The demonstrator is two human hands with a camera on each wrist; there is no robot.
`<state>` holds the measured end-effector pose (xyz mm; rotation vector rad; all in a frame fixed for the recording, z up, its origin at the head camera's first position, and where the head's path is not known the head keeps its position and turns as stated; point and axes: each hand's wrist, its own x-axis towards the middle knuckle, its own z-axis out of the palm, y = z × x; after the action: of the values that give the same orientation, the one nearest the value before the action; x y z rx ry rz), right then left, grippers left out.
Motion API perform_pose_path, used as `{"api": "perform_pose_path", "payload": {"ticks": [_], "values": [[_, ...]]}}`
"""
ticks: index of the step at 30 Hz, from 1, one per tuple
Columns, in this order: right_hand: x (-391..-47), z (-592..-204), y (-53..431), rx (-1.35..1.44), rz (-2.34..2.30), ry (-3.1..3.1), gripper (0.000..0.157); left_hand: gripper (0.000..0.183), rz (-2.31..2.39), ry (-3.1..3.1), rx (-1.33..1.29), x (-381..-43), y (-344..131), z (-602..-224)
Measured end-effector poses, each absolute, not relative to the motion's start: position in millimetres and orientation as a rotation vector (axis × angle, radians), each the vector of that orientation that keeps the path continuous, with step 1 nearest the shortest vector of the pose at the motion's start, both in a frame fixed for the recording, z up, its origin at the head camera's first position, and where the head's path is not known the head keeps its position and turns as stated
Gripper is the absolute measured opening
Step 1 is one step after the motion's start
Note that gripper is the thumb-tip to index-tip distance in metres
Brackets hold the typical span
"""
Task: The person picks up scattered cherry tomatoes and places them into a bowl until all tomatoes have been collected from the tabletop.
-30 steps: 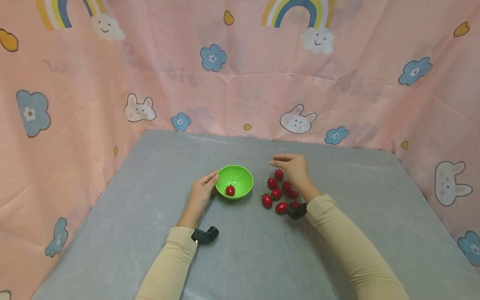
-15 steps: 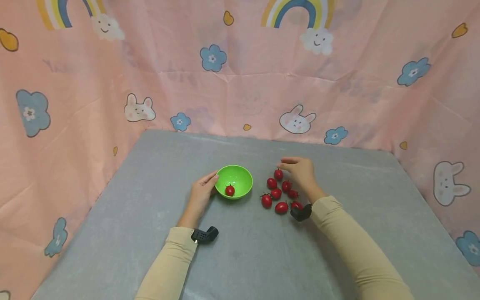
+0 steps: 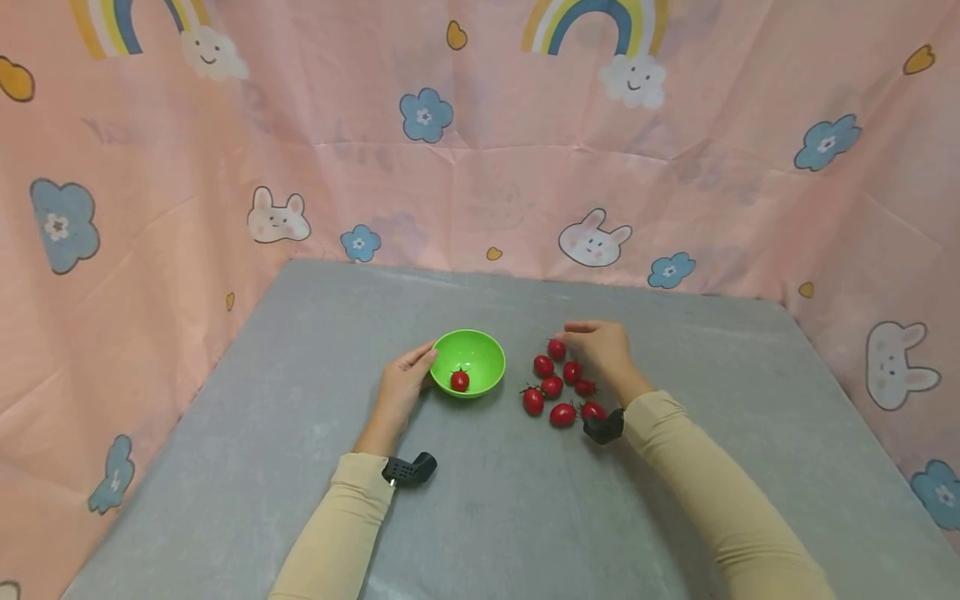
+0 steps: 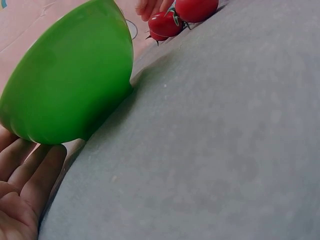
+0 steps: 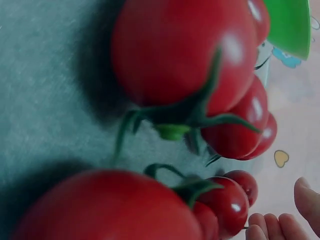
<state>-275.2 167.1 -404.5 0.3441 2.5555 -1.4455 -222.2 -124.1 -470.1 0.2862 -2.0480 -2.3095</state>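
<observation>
My left hand holds the left side of a green bowl, its thumb at the rim. In the left wrist view, fingers lie against the bowl's outer wall. One cherry tomato with a green calyx sits inside the bowl. To the right is a loose cluster of several red cherry tomatoes. Over its far end is my right hand, fingertips right beside the farthest tomato. The right wrist view shows its thumb and fingers apart, with nothing between them.
A grey table carries everything. Behind it and along both sides hangs a pink cloth printed with rainbows, flowers and rabbits. Black cameras sit on the left wrist and the right wrist.
My right hand has shifted a little to the right and lower, its fingertips now beside the farthest tomato. The left hand and the bowl have stayed in place.
</observation>
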Motion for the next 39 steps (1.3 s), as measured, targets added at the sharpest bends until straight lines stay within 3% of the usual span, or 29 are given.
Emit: {"api": "perform_pose_path", "payload": {"ticks": [39], "values": [[-278,-422,160,0.308,-1.380,2.631,0.043,0.037,-2.319,-2.057,0.297,-222,-125,-470]]}}
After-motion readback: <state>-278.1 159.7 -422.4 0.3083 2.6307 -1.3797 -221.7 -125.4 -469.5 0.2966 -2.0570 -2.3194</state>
